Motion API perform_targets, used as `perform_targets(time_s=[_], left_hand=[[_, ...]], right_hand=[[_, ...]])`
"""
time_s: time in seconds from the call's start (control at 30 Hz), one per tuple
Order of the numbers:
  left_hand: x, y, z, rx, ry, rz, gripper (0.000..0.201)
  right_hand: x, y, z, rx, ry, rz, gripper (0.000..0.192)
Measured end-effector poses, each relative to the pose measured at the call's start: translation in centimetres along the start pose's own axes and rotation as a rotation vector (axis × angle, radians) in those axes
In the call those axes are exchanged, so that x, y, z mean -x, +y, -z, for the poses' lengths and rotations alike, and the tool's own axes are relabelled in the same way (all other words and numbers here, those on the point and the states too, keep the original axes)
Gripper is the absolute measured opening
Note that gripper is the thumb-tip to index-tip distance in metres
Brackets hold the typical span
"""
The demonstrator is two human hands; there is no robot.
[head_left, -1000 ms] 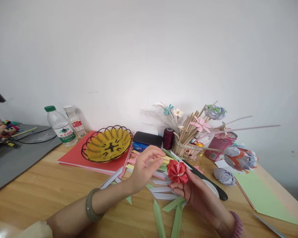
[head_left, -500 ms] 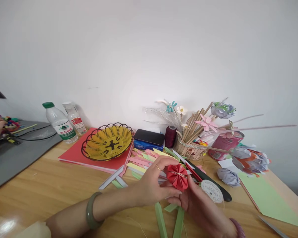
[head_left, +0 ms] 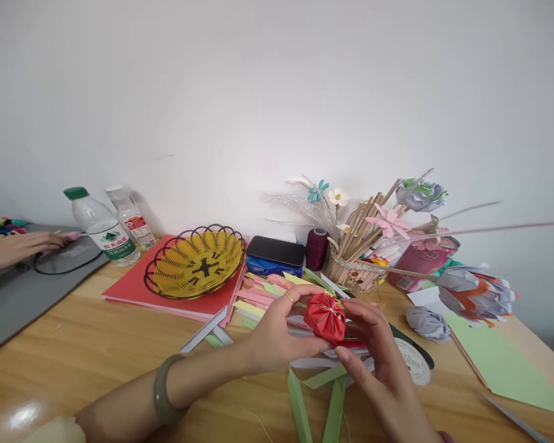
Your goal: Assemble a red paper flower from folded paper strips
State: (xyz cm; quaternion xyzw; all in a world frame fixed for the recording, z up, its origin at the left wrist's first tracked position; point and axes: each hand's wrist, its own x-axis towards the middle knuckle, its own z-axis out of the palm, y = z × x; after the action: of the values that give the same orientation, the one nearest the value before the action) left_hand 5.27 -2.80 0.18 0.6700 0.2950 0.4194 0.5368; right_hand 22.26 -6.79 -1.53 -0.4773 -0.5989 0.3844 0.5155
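My left hand (head_left: pixel 277 335) pinches a red folded-paper flower (head_left: pixel 325 318), rounded and pleated, with pale thread-like lines meeting at its middle. The thumb lies under its lower left edge and the fingers reach over its top. My right hand (head_left: pixel 378 357) curves around the right side of the same flower, thumb below and fingertips at its upper right. Beneath the hands lie folded paper strips in pink, yellow and white, with green strips (head_left: pixel 298 406) nearer to me. A white round spool (head_left: pixel 413 362) sits partly hidden behind my right hand.
A yellow woven basket (head_left: pixel 198 264) rests on red paper (head_left: pixel 124 286). Bottles (head_left: pixel 113 237) stand left. Behind are a blue box (head_left: pixel 274 261), a dark red thread cone (head_left: pixel 316 249) and a stick-filled holder (head_left: pixel 355 271). Scissors (head_left: pixel 512 418) lie right. Another person's hand (head_left: pixel 32 246) is far left.
My right hand has shifted from under the flower to its right side, its fingers now showing. The flower has turned a little and moved slightly left. The other person's hand has moved right.
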Motion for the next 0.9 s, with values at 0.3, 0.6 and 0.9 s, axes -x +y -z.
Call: perform_targets(time_s=[0.3, 0.6, 0.9], left_hand=[[0.1, 0.1, 0.3, -0.149, -0.011, -0.143, 0.062], [-0.1, 0.4, 0.1, -0.305, 0.02, -0.117, 0.057], [-0.3, 0.1, 0.3, -0.524, 0.024, -0.18, 0.071]], right_hand=[[-0.1, -0.3, -0.4, -0.217, -0.094, -0.093, 0.051], [-1.1, 0.1, -0.7, -0.518, -0.144, -0.258, 0.038], [-1.0, -0.2, -1.1, -0.811, -0.156, -0.479, 0.029]])
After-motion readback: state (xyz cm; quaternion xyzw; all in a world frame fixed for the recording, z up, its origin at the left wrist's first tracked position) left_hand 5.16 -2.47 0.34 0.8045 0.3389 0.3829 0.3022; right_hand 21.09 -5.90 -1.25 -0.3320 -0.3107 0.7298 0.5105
